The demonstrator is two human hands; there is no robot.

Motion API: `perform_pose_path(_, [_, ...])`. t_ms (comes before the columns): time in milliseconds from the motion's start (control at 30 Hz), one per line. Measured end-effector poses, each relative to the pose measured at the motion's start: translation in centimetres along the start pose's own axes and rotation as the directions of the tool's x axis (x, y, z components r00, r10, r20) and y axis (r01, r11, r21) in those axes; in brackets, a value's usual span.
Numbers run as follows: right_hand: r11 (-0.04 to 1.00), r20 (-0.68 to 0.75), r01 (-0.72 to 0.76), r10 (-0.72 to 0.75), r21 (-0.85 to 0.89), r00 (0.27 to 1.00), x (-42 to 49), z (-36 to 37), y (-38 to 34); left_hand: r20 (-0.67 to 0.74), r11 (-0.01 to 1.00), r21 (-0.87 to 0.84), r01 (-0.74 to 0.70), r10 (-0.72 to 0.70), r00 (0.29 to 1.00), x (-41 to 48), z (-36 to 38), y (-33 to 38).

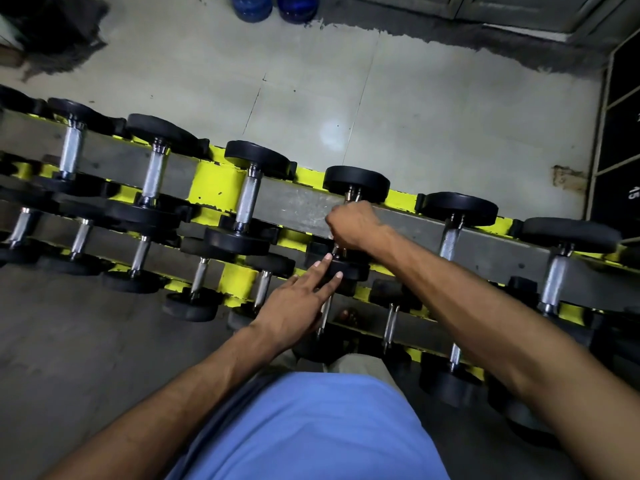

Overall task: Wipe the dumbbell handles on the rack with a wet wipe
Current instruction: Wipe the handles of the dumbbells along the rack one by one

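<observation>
The knurled chrome handle (350, 195) in play belongs to a black rubber-headed dumbbell (356, 183). It sits on the top tier of the yellow and grey steel rack (304, 209), roughly mid-frame. The right hand (353, 225) is wrapped round that handle in a closed fist, so only short bits of chrome poke out at either end. I can't tell if a wet wipe is inside the fist, since the fingers hide whatever's in there. The left hand (298, 299) is flat with its fingers straight. Its fingertips (327, 259) rest on the near black head (348, 271) of that same dumbbell, just below the grip.

One slot to the left of the grip there's a neighbour dumbbell (247, 199) with the same chrome handle, nobody touching it, and more run down the row past it. Same deal to the right of the grip, with another dumbbell (450, 237). Below the grip, the lower tier holds smaller thin-handled dumbbells (390, 323). Beyond the grip is a pale tiled floor (311, 98), with two blue water jugs (251, 6) at the far edge. Nearest the camera is a blue shirt (311, 427).
</observation>
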State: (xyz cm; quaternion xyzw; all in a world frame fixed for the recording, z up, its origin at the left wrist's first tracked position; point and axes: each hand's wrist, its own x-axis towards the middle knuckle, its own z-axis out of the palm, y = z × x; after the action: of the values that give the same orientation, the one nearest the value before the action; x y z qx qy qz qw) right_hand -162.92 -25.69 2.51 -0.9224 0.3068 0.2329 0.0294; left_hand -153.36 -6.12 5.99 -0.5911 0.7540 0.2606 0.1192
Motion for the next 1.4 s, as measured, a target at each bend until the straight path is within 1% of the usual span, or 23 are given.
perform_pose_path(67, [1.000, 0.165, 0.009, -0.006, -0.017, 0.986, 0.5, -1.0, -1.0, -0.011, 1.000, -0.007, 0.022, -0.022, 1.000, 0.1, 0.2, 0.5])
perform_pose_path(167, [0.992, 0.415, 0.044, -0.089, 0.117, 0.906, 0.4, -1.9, -2.2, -0.033, 0.999, -0.006, 0.051, -0.051, 0.998, 0.3, 0.7, 0.9])
perform_pose_path(233, [0.977, 0.435, 0.021, -0.115, 0.214, 0.893, 0.3, -2.1, -1.9, -0.042, 0.998, -0.006, 0.069, -0.070, 0.997, 0.3, 1.1, 0.9])
perform_pose_path(333, [0.937, 0.284, 0.056, -0.161, 0.346, 0.945, -0.4, -1.3, -0.4, -0.041, 0.996, -0.027, 0.083, -0.084, 0.996, 0.2, 1.4, 1.0])
perform_pose_path(433, [0.917, 0.045, 0.175, -0.204, 0.357, 0.978, -2.5, 0.3, 0.9, -0.046, 0.995, -0.045, 0.088, -0.090, 0.995, 0.2, 1.3, 1.1])
perform_pose_path(467, [0.916, -0.052, 0.182, -0.175, 0.357, 0.983, -3.3, 1.1, 1.1, -0.046, 0.995, -0.049, 0.091, -0.093, 0.995, 0.2, 1.2, 1.2])
perform_pose_path(533, [0.914, -0.223, 0.135, -0.051, 0.383, 0.974, -4.8, 3.1, 1.0, -0.047, 0.994, -0.055, 0.094, -0.096, 0.994, 0.0, 1.0, 1.4])
perform_pose_path(600, [0.852, -0.275, 0.030, 0.136, 0.523, 0.952, -5.7, 5.2, 0.3, -0.051, 0.994, -0.066, 0.093, -0.096, 0.994, -0.1, 0.9, 1.5])
perform_pose_path(667, [0.679, -0.179, -0.124, 0.359, 0.724, 0.916, -6.2, 6.7, -0.6, -0.061, 0.993, -0.074, 0.095, -0.099, 0.993, -0.1, 0.8, 1.7])
perform_pose_path(733, [0.441, 0.029, -0.281, 0.497, 0.852, 0.867, -6.0, 7.6, -0.7, -0.067, 0.993, -0.068, 0.097, -0.102, 0.993, 0.0, 0.8, 1.9])
perform_pose_path(800, [0.262, 0.185, -0.343, 0.484, 0.902, 0.855, -5.2, 8.4, -0.8, -0.056, 0.992, -0.072, 0.102, -0.107, 0.993, -0.1, 0.9, 2.1])
perform_pose_path(833, [0.149, 0.250, -0.349, 0.454, 0.925, 0.855, -4.7, 8.5, -0.7, -0.058, 0.992, -0.067, 0.102, -0.106, 0.993, -0.1, 0.9, 2.1])
perform_pose_path(867, [-0.002, 0.309, -0.341, 0.424, 0.940, 0.851, -4.4, 8.1, -0.7, -0.063, 0.994, -0.060, 0.097, -0.101, 0.993, -0.1, 0.8, 2.0])
perform_pose_path(933, [-0.344, 0.409, -0.286, 0.371, 0.894, 0.833, -3.6, 7.6, -0.1, -0.063, 0.996, -0.050, 0.077, -0.080, 0.995, 0.0, 0.8, 1.6])
perform_pose_path(967, [-0.473, 0.445, -0.254, 0.351, 0.843, 0.824, -3.1, 7.4, 0.5, -0.064, 0.996, -0.047, 0.071, -0.074, 0.995, 0.1, 0.8, 1.4])
perform_pose_path(1067, [-0.768, 0.486, -0.126, 0.261, 0.628, 0.834, -0.7, 6.3, 2.4, -0.072, 0.997, -0.041, 0.058, -0.061, 0.996, 0.4, 1.0, 1.1])
perform_pose_path(1100, [-0.839, 0.489, -0.087, 0.226, 0.537, 0.843, 0.3, 6.1, 2.9, -0.065, 0.998, -0.034, 0.058, -0.060, 0.996, 0.4, 1.0, 1.1])
perform_pose_path(1133, [-0.879, 0.487, -0.054, 0.210, 0.474, 0.848, 1.1, 5.7, 3.2, -0.056, 0.998, -0.022, 0.057, -0.058, 0.997, 0.4, 1.1, 1.1])
perform_pose_path(1200, [-0.885, 0.499, -0.030, 0.234, 0.465, 0.834, 2.3, 5.6, 3.3, -0.049, 0.999, -0.009, 0.046, -0.047, 0.998, 0.4, 1.1, 0.8])
perform_pose_path(1233, [-0.866, 0.491, -0.029, 0.255, 0.500, 0.833, 2.2, 5.4, 3.1, -0.041, 0.999, -0.004, 0.039, -0.039, 0.998, 0.3, 1.0, 0.7])
perform_pose_path(1267, [-0.815, 0.481, -0.051, 0.288, 0.577, 0.828, 1.5, 5.4, 2.6, -0.027, 1.000, 0.005, 0.029, -0.028, 0.999, 0.2, 0.9, 0.5])
perform_pose_path(1333, [-0.654, 0.466, -0.151, 0.340, 0.741, 0.817, -0.3, 6.6, 1.1, -0.012, 1.000, 0.013, 0.012, -0.011, 1.000, 0.2, 0.9, 0.1])
perform_pose_path(1400, [-0.433, 0.434, -0.251, 0.399, 0.866, 0.808, -2.5, 8.2, -0.6, 0.004, 1.000, 0.026, -0.008, 0.008, 1.000, 0.0, 0.6, -0.1])
